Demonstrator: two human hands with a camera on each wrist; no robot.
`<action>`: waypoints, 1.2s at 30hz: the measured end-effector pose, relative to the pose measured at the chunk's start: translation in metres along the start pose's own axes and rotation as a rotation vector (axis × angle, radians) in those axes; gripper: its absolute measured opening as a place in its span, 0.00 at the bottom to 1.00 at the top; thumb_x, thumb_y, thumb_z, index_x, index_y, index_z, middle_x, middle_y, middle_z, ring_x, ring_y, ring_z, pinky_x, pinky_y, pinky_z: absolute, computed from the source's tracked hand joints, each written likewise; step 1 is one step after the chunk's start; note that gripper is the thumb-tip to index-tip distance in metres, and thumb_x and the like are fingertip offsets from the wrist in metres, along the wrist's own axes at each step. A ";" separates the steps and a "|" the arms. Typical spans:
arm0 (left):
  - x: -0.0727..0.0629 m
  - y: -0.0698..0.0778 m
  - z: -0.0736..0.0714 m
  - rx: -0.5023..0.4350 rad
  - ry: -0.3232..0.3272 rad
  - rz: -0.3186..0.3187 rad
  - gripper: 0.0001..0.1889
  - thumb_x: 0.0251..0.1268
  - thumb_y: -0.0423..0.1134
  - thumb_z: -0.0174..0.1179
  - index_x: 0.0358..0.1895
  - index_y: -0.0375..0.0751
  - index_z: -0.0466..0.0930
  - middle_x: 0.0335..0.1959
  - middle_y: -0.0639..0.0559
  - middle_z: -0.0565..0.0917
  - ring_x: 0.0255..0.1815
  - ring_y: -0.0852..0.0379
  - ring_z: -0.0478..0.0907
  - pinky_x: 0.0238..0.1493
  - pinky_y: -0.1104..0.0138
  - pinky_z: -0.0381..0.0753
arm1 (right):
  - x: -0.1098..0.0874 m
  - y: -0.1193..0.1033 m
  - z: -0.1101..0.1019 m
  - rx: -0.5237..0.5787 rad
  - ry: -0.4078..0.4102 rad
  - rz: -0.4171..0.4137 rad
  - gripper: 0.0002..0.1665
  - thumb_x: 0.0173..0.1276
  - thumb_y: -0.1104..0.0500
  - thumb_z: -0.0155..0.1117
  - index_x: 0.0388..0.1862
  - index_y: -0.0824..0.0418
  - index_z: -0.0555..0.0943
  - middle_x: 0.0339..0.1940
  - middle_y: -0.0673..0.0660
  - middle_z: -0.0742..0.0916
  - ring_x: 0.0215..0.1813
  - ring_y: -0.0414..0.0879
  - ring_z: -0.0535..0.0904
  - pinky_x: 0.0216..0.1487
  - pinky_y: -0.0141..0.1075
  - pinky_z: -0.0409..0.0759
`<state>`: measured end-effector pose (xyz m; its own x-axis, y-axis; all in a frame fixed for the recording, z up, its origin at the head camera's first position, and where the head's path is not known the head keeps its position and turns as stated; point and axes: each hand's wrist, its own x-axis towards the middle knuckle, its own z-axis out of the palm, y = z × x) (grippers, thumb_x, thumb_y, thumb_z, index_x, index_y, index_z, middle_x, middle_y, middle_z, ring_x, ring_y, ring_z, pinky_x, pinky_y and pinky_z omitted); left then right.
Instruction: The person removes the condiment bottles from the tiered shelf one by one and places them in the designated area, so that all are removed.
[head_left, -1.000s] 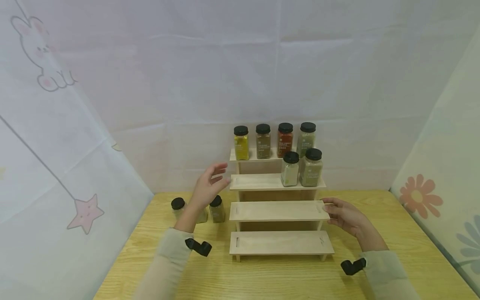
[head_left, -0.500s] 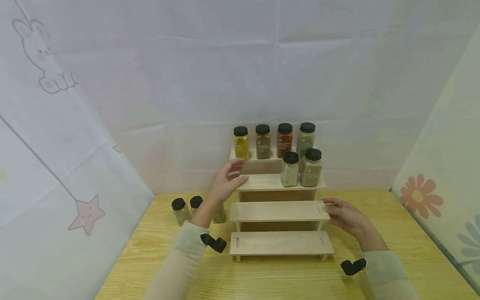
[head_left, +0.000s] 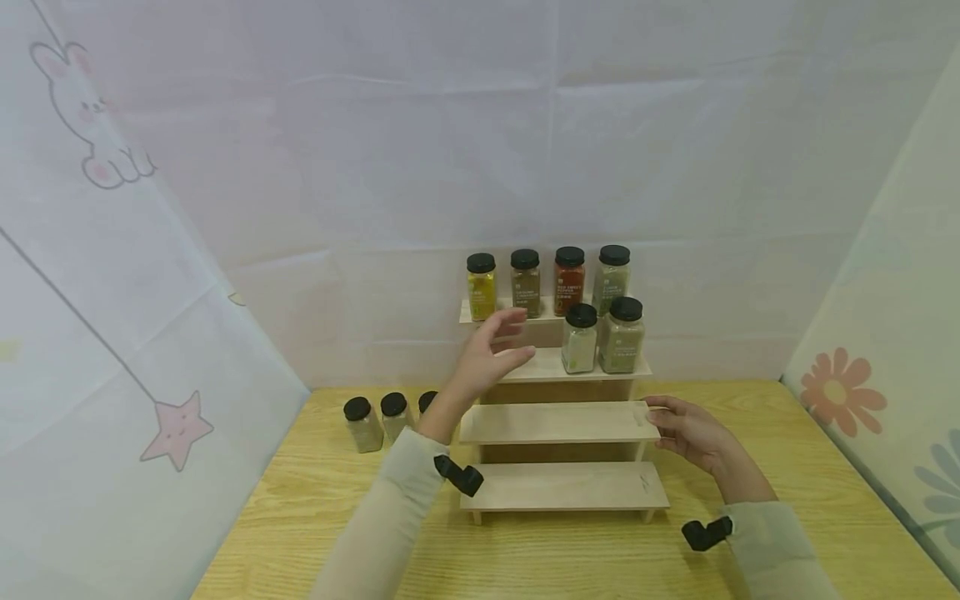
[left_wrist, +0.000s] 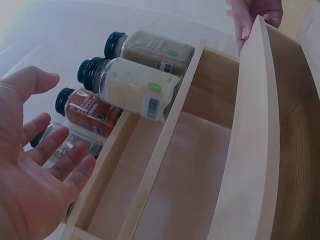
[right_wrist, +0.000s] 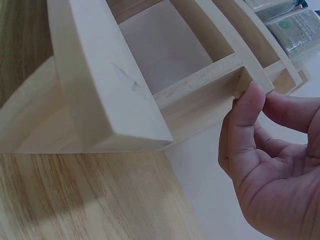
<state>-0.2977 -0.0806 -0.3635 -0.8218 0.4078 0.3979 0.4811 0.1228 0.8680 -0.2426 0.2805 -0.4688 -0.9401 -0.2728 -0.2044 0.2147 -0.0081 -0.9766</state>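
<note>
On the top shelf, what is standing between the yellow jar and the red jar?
A black-capped brown jar stands between the yellow jar and the red jar; the head view shows this.

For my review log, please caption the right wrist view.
A right hand pinches the end of a shelf on a stepped wooden rack, jars beyond.

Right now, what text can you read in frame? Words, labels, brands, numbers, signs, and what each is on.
"RED SWEET PEPPER": red jar, small, slightly soft.
"GROUND CINNAMON": brown jar, blurred, probable reading.
Too blurred: print on the yellow jar, the green jar, the pale jar and the beige jar.
Barcode on the pale jar: digits too small.
Jars on the table: nothing legible.
</note>
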 end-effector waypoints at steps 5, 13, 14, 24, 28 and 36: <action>0.006 0.002 0.013 0.006 -0.026 -0.028 0.34 0.67 0.39 0.68 0.74 0.40 0.66 0.72 0.40 0.71 0.71 0.38 0.69 0.71 0.45 0.68 | 0.000 0.000 -0.001 0.002 0.000 -0.003 0.40 0.80 0.58 0.57 0.80 0.71 0.50 0.54 0.55 0.71 0.34 0.38 0.77 0.44 0.34 0.84; 0.016 0.001 0.028 -0.011 -0.050 -0.024 0.33 0.68 0.38 0.67 0.74 0.40 0.65 0.71 0.41 0.71 0.71 0.38 0.70 0.72 0.43 0.66 | 0.000 0.001 0.000 0.006 0.007 -0.003 0.41 0.79 0.58 0.58 0.80 0.71 0.50 0.57 0.56 0.70 0.34 0.38 0.76 0.43 0.34 0.84; 0.018 0.001 0.029 -0.017 -0.054 -0.021 0.33 0.68 0.38 0.67 0.74 0.40 0.65 0.72 0.39 0.71 0.71 0.37 0.69 0.72 0.42 0.65 | 0.000 0.002 0.000 0.008 0.006 -0.004 0.41 0.79 0.58 0.58 0.80 0.71 0.50 0.57 0.56 0.70 0.34 0.38 0.76 0.43 0.34 0.84; 0.029 -0.005 0.041 0.000 -0.060 -0.024 0.32 0.68 0.37 0.67 0.73 0.44 0.66 0.69 0.41 0.72 0.69 0.43 0.72 0.70 0.49 0.71 | 0.002 0.004 -0.001 0.008 0.001 -0.004 0.41 0.79 0.58 0.57 0.80 0.71 0.49 0.52 0.55 0.70 0.34 0.38 0.75 0.43 0.34 0.83; 0.033 -0.005 0.045 0.004 -0.058 -0.016 0.33 0.68 0.37 0.67 0.74 0.45 0.66 0.70 0.44 0.72 0.70 0.44 0.71 0.70 0.48 0.71 | 0.002 0.004 -0.001 0.005 0.007 0.001 0.40 0.79 0.58 0.57 0.80 0.70 0.51 0.47 0.54 0.71 0.33 0.38 0.75 0.42 0.33 0.83; 0.041 -0.005 0.054 -0.008 -0.049 -0.041 0.36 0.66 0.36 0.69 0.75 0.47 0.65 0.69 0.44 0.71 0.69 0.45 0.71 0.71 0.48 0.70 | 0.002 0.004 0.000 0.005 0.007 0.002 0.40 0.79 0.57 0.59 0.79 0.70 0.52 0.51 0.54 0.72 0.34 0.38 0.75 0.43 0.34 0.84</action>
<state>-0.3169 -0.0153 -0.3676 -0.8247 0.4467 0.3470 0.4447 0.1330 0.8858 -0.2440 0.2797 -0.4728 -0.9415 -0.2663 -0.2065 0.2175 -0.0124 -0.9760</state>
